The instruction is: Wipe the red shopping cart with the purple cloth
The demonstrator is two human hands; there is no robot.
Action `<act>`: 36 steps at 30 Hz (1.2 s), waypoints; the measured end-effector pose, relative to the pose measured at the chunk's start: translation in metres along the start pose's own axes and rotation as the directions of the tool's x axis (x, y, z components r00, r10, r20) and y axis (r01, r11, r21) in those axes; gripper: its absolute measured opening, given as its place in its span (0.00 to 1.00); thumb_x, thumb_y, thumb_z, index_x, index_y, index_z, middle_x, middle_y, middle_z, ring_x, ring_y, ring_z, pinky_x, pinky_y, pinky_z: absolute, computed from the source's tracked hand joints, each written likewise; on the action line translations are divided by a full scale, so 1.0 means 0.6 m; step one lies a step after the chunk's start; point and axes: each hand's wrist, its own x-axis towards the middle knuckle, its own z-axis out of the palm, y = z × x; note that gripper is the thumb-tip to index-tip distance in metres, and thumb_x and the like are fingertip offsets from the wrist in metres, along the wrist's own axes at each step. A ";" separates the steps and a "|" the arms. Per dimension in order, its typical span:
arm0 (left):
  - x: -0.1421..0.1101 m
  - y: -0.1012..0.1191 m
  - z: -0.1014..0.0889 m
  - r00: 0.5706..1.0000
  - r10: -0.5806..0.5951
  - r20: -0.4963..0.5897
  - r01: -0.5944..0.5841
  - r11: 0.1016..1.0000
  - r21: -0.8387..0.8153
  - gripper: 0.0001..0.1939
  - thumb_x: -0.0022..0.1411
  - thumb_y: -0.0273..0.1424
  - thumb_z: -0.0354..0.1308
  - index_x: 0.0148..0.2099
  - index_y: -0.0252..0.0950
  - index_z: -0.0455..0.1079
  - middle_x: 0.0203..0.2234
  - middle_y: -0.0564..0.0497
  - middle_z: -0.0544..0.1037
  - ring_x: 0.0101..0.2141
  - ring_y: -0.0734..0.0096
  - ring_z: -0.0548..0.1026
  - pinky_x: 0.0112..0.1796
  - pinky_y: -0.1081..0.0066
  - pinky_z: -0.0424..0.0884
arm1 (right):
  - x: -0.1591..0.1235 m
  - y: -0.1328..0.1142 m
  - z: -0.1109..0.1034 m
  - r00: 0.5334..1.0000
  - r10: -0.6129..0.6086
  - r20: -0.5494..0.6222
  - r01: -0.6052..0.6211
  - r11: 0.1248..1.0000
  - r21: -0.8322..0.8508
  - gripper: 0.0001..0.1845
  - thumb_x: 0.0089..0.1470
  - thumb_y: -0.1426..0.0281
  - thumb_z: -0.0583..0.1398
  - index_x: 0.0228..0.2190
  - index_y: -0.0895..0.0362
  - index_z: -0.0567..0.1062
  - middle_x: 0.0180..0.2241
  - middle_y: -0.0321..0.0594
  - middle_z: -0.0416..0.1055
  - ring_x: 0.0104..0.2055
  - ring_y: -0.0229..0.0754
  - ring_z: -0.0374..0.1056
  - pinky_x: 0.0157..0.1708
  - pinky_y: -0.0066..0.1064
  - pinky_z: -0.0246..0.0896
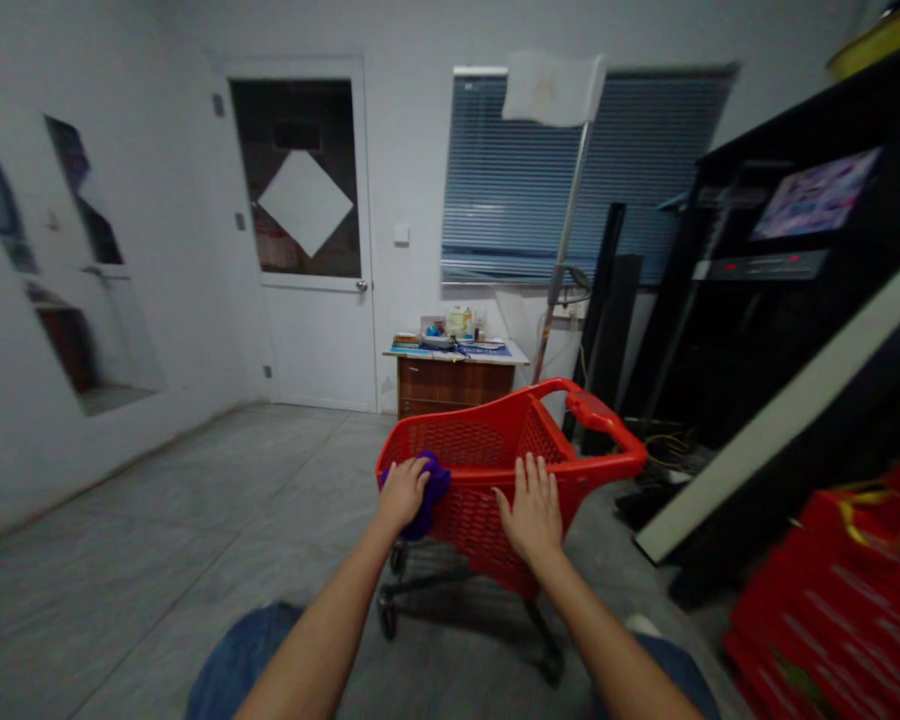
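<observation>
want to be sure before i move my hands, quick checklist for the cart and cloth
1. Left hand on the purple cloth: ok, cloth pressed against the red cart.
2. Right hand: ok, flat on the cart's rim, fingers spread.
3. Cart wheel: ok, on the floor; any brake cannot tell.
4. Inside of the cart: cannot tell, its bottom is out of sight.
5. Yellow wires right of the cart: cannot tell whether they touch it.
</observation>
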 end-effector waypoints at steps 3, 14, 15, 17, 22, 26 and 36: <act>0.011 -0.004 -0.010 0.997 -0.078 0.001 0.078 0.997 0.006 0.20 0.72 0.35 0.42 0.58 0.40 0.68 0.55 0.43 0.75 0.57 0.59 0.70 0.62 0.47 0.56 | -0.004 0.003 0.004 0.999 -0.044 0.001 0.044 0.999 0.015 0.40 0.64 0.50 0.46 0.67 0.65 0.55 0.70 0.46 0.46 0.73 0.54 0.34 0.70 0.47 0.27; 0.025 0.129 0.026 0.986 0.148 0.070 -0.144 0.988 -0.062 0.20 0.73 0.37 0.42 0.61 0.41 0.66 0.53 0.46 0.77 0.55 0.63 0.72 0.63 0.52 0.56 | -0.010 -0.005 -0.006 0.995 -0.101 -0.001 0.101 0.995 0.020 0.42 0.64 0.48 0.45 0.67 0.65 0.55 0.71 0.44 0.45 0.73 0.54 0.35 0.70 0.47 0.28; 0.023 0.119 0.025 0.988 0.139 0.069 -0.135 0.989 -0.060 0.20 0.73 0.37 0.43 0.61 0.41 0.66 0.53 0.46 0.77 0.55 0.63 0.72 0.63 0.52 0.56 | -0.011 0.001 -0.009 0.997 -0.072 -0.023 0.072 0.997 0.003 0.42 0.64 0.49 0.44 0.67 0.66 0.54 0.71 0.45 0.43 0.73 0.53 0.34 0.70 0.47 0.27; 0.021 0.092 0.021 0.991 0.116 0.060 -0.113 0.992 -0.049 0.20 0.73 0.37 0.43 0.60 0.42 0.66 0.53 0.46 0.77 0.55 0.63 0.72 0.63 0.51 0.54 | -0.012 0.012 -0.014 0.997 0.005 -0.074 -0.006 1.000 -0.022 0.40 0.65 0.51 0.44 0.67 0.66 0.53 0.71 0.47 0.42 0.73 0.53 0.33 0.69 0.48 0.25; 0.018 0.076 0.015 0.999 0.040 0.018 -0.039 0.999 -0.017 0.20 0.73 0.36 0.42 0.59 0.41 0.68 0.54 0.45 0.76 0.55 0.61 0.72 0.63 0.49 0.56 | -0.009 0.021 -0.017 0.997 -0.001 -0.083 -0.001 1.000 -0.014 0.40 0.64 0.50 0.45 0.66 0.66 0.57 0.70 0.46 0.49 0.73 0.55 0.34 0.70 0.47 0.25; 0.017 0.148 0.026 0.994 0.111 0.007 -0.111 0.993 -0.040 0.20 0.73 0.38 0.43 0.60 0.40 0.67 0.54 0.44 0.75 0.55 0.61 0.71 0.62 0.50 0.57 | -0.005 0.018 -0.012 0.994 -0.002 -0.108 0.003 1.000 0.003 0.40 0.64 0.50 0.46 0.65 0.65 0.59 0.69 0.46 0.52 0.72 0.56 0.37 0.69 0.48 0.27; 0.022 0.117 0.039 0.992 0.125 0.006 -0.125 0.992 -0.030 0.19 0.72 0.36 0.45 0.60 0.41 0.66 0.55 0.44 0.75 0.56 0.61 0.70 0.63 0.50 0.55 | -0.010 0.051 -0.017 0.953 0.102 -0.285 -0.112 0.993 -0.021 0.37 0.65 0.55 0.46 0.66 0.66 0.57 0.70 0.51 0.46 0.73 0.54 0.32 0.68 0.52 0.32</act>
